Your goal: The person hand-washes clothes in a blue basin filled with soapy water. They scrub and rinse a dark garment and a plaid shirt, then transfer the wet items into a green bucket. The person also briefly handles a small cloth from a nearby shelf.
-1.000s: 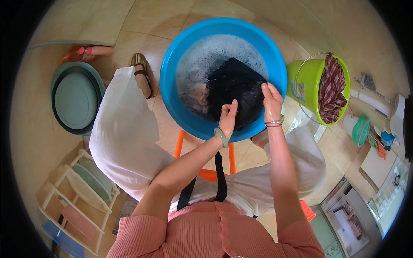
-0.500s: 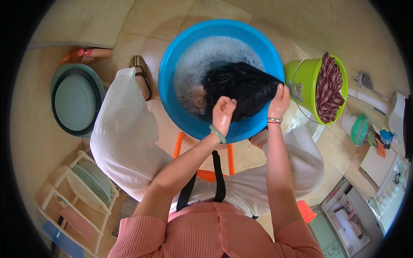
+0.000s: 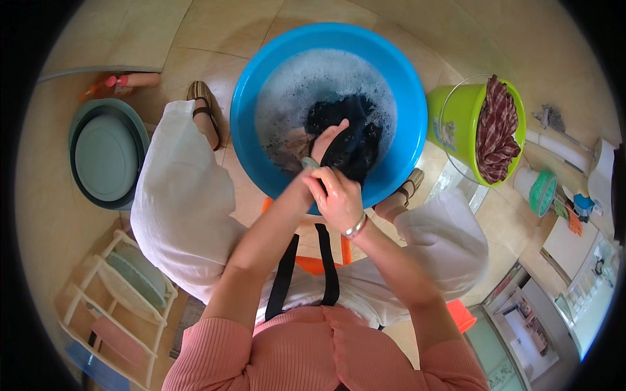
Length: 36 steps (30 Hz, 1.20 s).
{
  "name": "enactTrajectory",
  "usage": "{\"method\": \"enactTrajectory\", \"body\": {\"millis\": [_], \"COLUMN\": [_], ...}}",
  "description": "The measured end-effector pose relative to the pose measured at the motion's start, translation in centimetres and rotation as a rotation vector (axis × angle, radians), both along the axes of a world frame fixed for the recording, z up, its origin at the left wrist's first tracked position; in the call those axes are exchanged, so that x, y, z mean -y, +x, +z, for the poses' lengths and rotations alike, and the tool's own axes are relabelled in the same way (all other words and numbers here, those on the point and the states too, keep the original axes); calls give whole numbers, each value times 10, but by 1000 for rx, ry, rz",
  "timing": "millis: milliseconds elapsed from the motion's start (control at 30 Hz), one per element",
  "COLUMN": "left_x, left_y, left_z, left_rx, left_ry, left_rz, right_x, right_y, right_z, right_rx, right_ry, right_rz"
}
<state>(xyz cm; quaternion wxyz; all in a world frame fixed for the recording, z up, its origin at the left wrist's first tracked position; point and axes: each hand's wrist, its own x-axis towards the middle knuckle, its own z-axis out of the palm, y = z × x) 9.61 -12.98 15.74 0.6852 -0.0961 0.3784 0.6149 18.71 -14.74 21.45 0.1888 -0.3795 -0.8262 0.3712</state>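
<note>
A large blue tub (image 3: pixel 412 130) holds foamy water and a wet black cloth (image 3: pixel 355 140). My left hand (image 3: pixel 326 140) reaches over the foam with its thumb against the cloth; its other fingers are partly hidden by the dark folds. A pale green bangle (image 3: pixel 310 162) circles my left wrist. My right hand (image 3: pixel 339 199) is curled over the tub's near side, close against the left wrist, with the near end of the black cloth at its fingers. Beside my left hand a pale, brownish cloth (image 3: pixel 293 146) lies partly under the suds.
To the right stands a lime green bucket (image 3: pixel 453 120) with a checked reddish cloth (image 3: pixel 499 133) over its rim. Grey-green basins (image 3: pixel 107 156) stand at the left, below a pink-capped bottle (image 3: pixel 124 80). A white rack (image 3: pixel 117 293) is at the lower left. An orange stool (image 3: pixel 313 264) shows between my legs.
My right hand has moved left and nearer to me, from the tub's right rim to my left wrist. My left hand has reached farther in. The stretched black cloth has dropped into the water.
</note>
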Motion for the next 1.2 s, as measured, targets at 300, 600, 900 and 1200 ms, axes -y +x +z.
{"method": "enactTrajectory", "body": {"millis": [300,600,900,1200], "left_x": [15,37,42,22], "left_y": [53,61,18,56], "left_z": [-25,-74,-74,-14], "left_rx": [-499,-423,-420,-233], "left_ry": [-492,-475,-317,-625], "left_rz": [24,217,-19,86], "right_x": [-58,-69,4,-64], "right_y": [28,9,-14,27], "right_z": [-84,-83,-16,-109], "right_rx": [416,330,145,432], "right_ry": [25,13,-49,54], "right_rz": [-331,-163,-74,-354]}}
